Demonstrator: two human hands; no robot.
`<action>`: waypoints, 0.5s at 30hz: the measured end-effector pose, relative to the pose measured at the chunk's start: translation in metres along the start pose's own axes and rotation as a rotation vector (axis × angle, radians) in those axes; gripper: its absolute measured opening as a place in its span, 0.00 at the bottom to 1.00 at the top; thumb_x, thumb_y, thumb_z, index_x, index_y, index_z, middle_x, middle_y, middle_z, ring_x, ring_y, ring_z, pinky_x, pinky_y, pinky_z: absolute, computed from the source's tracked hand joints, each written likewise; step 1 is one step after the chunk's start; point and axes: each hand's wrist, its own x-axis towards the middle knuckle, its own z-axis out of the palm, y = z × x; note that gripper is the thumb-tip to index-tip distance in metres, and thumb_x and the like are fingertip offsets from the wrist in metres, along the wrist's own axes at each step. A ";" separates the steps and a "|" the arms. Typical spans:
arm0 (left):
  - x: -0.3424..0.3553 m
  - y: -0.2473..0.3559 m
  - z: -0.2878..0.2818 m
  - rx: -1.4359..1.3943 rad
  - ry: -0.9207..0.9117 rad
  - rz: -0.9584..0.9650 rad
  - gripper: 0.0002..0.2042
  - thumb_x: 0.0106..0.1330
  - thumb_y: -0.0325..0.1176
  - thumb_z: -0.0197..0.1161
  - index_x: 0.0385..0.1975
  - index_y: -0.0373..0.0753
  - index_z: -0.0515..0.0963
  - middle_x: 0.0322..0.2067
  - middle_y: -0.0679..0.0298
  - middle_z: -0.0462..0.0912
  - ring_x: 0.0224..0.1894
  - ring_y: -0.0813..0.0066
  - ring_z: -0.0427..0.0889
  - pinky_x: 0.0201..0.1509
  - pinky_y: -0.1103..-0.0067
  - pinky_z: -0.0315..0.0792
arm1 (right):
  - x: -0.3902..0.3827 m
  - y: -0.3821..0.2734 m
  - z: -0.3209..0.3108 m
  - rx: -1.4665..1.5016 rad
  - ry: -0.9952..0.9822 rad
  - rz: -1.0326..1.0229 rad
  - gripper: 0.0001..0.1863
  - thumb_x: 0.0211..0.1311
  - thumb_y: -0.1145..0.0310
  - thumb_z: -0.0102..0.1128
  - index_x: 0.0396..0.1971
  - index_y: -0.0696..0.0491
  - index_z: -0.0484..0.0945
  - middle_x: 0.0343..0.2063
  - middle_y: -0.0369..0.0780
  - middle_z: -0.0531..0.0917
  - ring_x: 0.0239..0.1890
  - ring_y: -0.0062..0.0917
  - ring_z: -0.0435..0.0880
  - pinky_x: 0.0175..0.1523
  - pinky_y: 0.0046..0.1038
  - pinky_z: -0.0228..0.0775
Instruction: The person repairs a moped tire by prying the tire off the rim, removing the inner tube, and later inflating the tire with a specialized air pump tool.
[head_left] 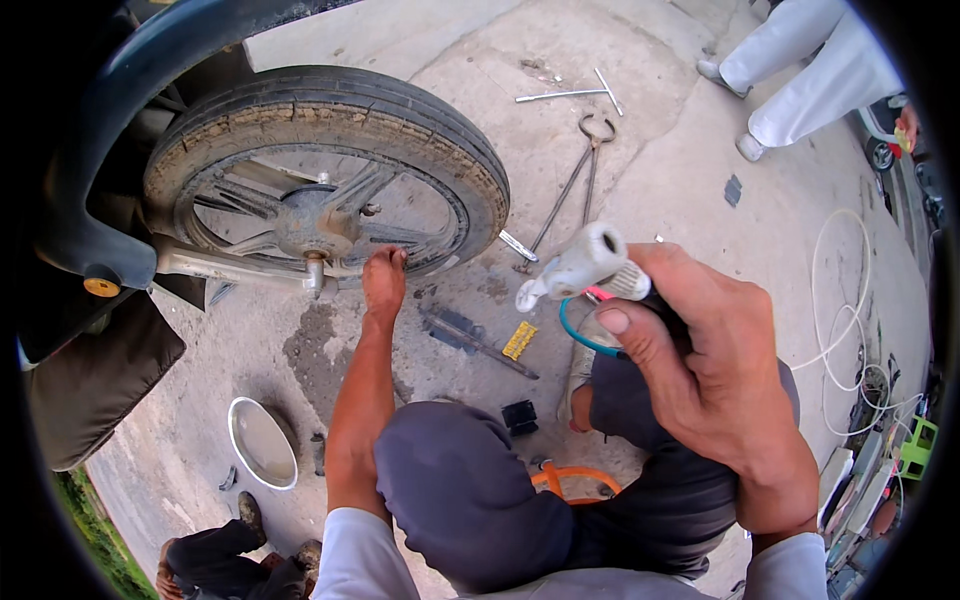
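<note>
My right hand [710, 370] is raised close in front of me, thumb and fingers pinching a whitish air pump head [590, 262] with a round opening and a small lever. Beside it, a teal hose or cord [580, 335] with a pink part curves behind my thumb. A dusty spoked motorcycle wheel [470, 160] stands at the upper left, its axle nut [315, 270] facing me. Reaching to the wheel's near lower side, my left hand [384, 282] has its fingers curled at the rim; what lies under the fingertips is hidden.
A T-handle wrench [565, 96] and long pincers [592, 145] lie beyond the wheel. Nearer are a metal bar [490, 350], a yellow piece [519, 340] and a round basin [263, 443]. A pale hose [820, 350] loops at right. Other people's legs [800, 70] show at upper right and lower left.
</note>
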 end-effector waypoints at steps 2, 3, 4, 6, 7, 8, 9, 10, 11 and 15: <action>0.005 -0.020 0.011 0.015 0.143 0.452 0.05 0.58 0.24 0.59 0.32 0.34 0.79 0.39 0.48 0.80 0.46 0.49 0.77 0.51 0.64 0.70 | 0.001 -0.004 0.001 -0.004 -0.013 -0.008 0.11 0.60 0.75 0.62 0.42 0.60 0.76 0.25 0.46 0.79 0.24 0.36 0.80 0.31 0.27 0.70; 0.010 -0.034 0.014 0.023 0.151 0.453 0.05 0.58 0.24 0.59 0.32 0.34 0.79 0.39 0.48 0.80 0.46 0.49 0.77 0.51 0.64 0.70 | 0.001 -0.008 0.004 0.006 -0.031 -0.017 0.12 0.60 0.74 0.62 0.43 0.59 0.76 0.26 0.47 0.80 0.25 0.38 0.81 0.31 0.29 0.70; 0.018 -0.046 0.018 -0.086 0.229 0.485 0.05 0.59 0.26 0.59 0.32 0.34 0.79 0.38 0.48 0.81 0.44 0.49 0.78 0.49 0.64 0.71 | 0.001 -0.012 0.006 0.010 -0.024 -0.025 0.12 0.60 0.74 0.62 0.43 0.59 0.76 0.26 0.47 0.80 0.25 0.38 0.81 0.31 0.29 0.70; 0.020 -0.034 0.026 -0.219 0.285 0.528 0.06 0.60 0.29 0.60 0.32 0.34 0.80 0.37 0.49 0.82 0.43 0.49 0.79 0.48 0.63 0.71 | 0.000 -0.008 0.009 -0.019 -0.003 -0.050 0.11 0.58 0.74 0.62 0.40 0.57 0.75 0.25 0.46 0.80 0.25 0.41 0.80 0.28 0.33 0.71; 0.016 -0.034 0.024 -0.057 0.216 0.366 0.06 0.60 0.27 0.59 0.32 0.34 0.80 0.36 0.50 0.82 0.41 0.50 0.79 0.48 0.64 0.71 | -0.002 -0.007 0.012 -0.028 0.005 -0.055 0.11 0.57 0.74 0.63 0.39 0.57 0.74 0.25 0.45 0.80 0.25 0.41 0.80 0.27 0.35 0.71; 0.013 -0.027 0.025 0.096 0.144 0.207 0.06 0.59 0.26 0.58 0.33 0.34 0.80 0.35 0.50 0.82 0.40 0.50 0.80 0.49 0.64 0.71 | -0.003 -0.007 0.013 -0.060 -0.006 -0.058 0.10 0.58 0.72 0.62 0.37 0.56 0.74 0.25 0.45 0.80 0.24 0.42 0.80 0.26 0.35 0.70; 0.015 -0.044 0.017 -0.012 0.191 0.292 0.05 0.57 0.24 0.58 0.31 0.34 0.80 0.36 0.51 0.81 0.42 0.52 0.79 0.49 0.65 0.71 | -0.003 -0.012 0.015 -0.058 -0.012 -0.076 0.09 0.58 0.72 0.62 0.36 0.56 0.73 0.25 0.45 0.80 0.24 0.42 0.80 0.25 0.35 0.70; 0.018 -0.060 0.005 -0.054 0.235 0.412 0.08 0.56 0.22 0.58 0.35 0.35 0.79 0.36 0.51 0.81 0.42 0.52 0.79 0.49 0.65 0.71 | -0.003 -0.018 0.016 -0.056 -0.015 -0.096 0.09 0.59 0.71 0.62 0.36 0.56 0.73 0.25 0.45 0.80 0.23 0.42 0.80 0.25 0.36 0.70; 0.008 -0.045 0.013 -0.061 0.262 0.501 0.11 0.55 0.21 0.57 0.38 0.35 0.78 0.36 0.50 0.80 0.42 0.51 0.79 0.49 0.64 0.71 | -0.004 -0.009 0.015 -0.110 -0.042 -0.082 0.09 0.60 0.68 0.60 0.34 0.57 0.72 0.24 0.46 0.80 0.22 0.42 0.79 0.23 0.36 0.69; -0.029 0.003 -0.015 0.076 -0.083 0.381 0.19 0.57 0.20 0.55 0.51 0.37 0.74 0.49 0.50 0.78 0.55 0.49 0.74 0.58 0.65 0.67 | -0.008 -0.015 0.007 -0.134 -0.008 -0.060 0.10 0.64 0.66 0.57 0.35 0.58 0.74 0.24 0.46 0.80 0.24 0.42 0.81 0.27 0.38 0.71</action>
